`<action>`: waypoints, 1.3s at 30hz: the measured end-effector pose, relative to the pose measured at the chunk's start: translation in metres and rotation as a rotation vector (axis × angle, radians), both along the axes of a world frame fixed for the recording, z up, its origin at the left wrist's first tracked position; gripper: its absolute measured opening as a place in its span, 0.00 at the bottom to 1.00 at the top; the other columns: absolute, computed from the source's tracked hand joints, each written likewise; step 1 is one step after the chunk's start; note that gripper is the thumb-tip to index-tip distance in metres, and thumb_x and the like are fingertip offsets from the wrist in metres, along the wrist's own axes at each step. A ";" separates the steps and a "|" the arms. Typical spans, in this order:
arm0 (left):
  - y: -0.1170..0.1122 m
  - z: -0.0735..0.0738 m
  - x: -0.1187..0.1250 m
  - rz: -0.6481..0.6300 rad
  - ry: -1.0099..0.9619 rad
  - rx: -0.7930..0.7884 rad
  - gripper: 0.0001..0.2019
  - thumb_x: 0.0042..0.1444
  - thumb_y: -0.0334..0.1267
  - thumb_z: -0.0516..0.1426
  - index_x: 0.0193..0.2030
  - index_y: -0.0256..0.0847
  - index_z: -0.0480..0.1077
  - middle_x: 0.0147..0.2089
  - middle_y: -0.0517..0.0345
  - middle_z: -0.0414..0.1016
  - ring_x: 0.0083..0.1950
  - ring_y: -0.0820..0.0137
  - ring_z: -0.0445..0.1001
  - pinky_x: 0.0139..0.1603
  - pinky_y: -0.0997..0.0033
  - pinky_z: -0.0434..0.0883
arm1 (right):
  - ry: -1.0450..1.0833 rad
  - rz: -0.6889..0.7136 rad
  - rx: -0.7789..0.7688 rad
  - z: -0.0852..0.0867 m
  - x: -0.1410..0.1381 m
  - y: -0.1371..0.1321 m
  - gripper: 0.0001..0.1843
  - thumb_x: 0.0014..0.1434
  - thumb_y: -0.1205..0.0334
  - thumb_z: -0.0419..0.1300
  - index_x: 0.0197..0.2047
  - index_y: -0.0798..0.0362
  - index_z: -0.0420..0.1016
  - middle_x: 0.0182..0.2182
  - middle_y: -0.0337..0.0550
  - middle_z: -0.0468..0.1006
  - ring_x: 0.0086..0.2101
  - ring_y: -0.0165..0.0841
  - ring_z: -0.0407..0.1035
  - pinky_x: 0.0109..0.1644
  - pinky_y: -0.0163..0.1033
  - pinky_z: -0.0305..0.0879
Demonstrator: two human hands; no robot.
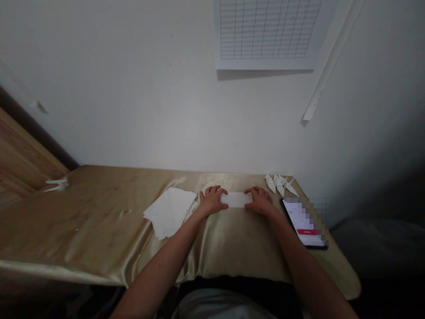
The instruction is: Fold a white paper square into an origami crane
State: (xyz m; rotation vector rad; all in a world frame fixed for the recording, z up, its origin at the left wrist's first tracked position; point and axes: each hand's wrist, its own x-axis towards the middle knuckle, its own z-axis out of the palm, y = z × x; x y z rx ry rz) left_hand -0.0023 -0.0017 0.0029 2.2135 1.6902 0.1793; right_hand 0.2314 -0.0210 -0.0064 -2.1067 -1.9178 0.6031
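Observation:
A white rectangle of paper (236, 200), apparently folded, lies flat on the gold cloth in front of me. My left hand (212, 200) grips its left end, thumb at the near edge and fingers at the far edge. At the right end, my right hand (260, 200) pinches the paper the same way. Close by my left hand rests a stack of white paper sheets (172, 210), partly covered by my forearm. Several folded white paper cranes (280, 184) sit beyond my right hand.
A phone with a lit screen (303, 223) lies right of my right forearm. The gold tablecloth (99, 212) covers a table against the white wall. White scraps (57, 184) lie at the far left by a wooden panel (26, 155). A gridded sheet (265, 31) hangs on the wall.

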 end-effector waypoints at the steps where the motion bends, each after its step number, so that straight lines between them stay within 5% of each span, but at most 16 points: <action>1: 0.001 0.001 -0.003 -0.013 0.009 -0.019 0.28 0.53 0.47 0.65 0.61 0.58 0.67 0.77 0.56 0.55 0.77 0.46 0.48 0.70 0.22 0.44 | 0.001 0.003 -0.011 0.001 0.001 0.000 0.37 0.49 0.57 0.67 0.63 0.38 0.69 0.69 0.45 0.54 0.70 0.48 0.47 0.72 0.55 0.42; 12: 0.005 0.009 -0.026 -0.118 0.033 -0.053 0.30 0.54 0.40 0.62 0.65 0.60 0.66 0.78 0.61 0.53 0.78 0.50 0.49 0.72 0.29 0.48 | -0.001 0.065 -0.039 0.005 0.013 0.001 0.35 0.52 0.62 0.65 0.63 0.37 0.70 0.71 0.45 0.54 0.70 0.48 0.47 0.70 0.56 0.46; 24: 0.012 -0.003 -0.036 -0.193 0.053 -0.024 0.30 0.59 0.41 0.59 0.69 0.62 0.63 0.80 0.62 0.50 0.79 0.52 0.47 0.74 0.32 0.46 | -0.024 0.150 -0.030 -0.002 0.030 0.004 0.34 0.54 0.66 0.61 0.64 0.36 0.71 0.72 0.43 0.55 0.70 0.46 0.49 0.71 0.54 0.47; 31: 0.005 0.002 -0.029 -0.145 0.050 -0.062 0.23 0.66 0.50 0.53 0.67 0.60 0.65 0.79 0.61 0.51 0.79 0.52 0.46 0.73 0.28 0.44 | -0.008 0.136 -0.023 -0.004 0.029 0.008 0.25 0.66 0.61 0.49 0.63 0.37 0.73 0.70 0.42 0.59 0.71 0.41 0.50 0.72 0.52 0.46; 39: -0.011 -0.011 0.005 0.016 0.018 0.168 0.29 0.55 0.59 0.62 0.60 0.50 0.68 0.74 0.49 0.60 0.75 0.44 0.52 0.69 0.21 0.45 | -0.054 -0.011 0.056 -0.011 -0.001 -0.005 0.35 0.52 0.46 0.67 0.62 0.42 0.69 0.71 0.48 0.54 0.71 0.50 0.45 0.73 0.56 0.40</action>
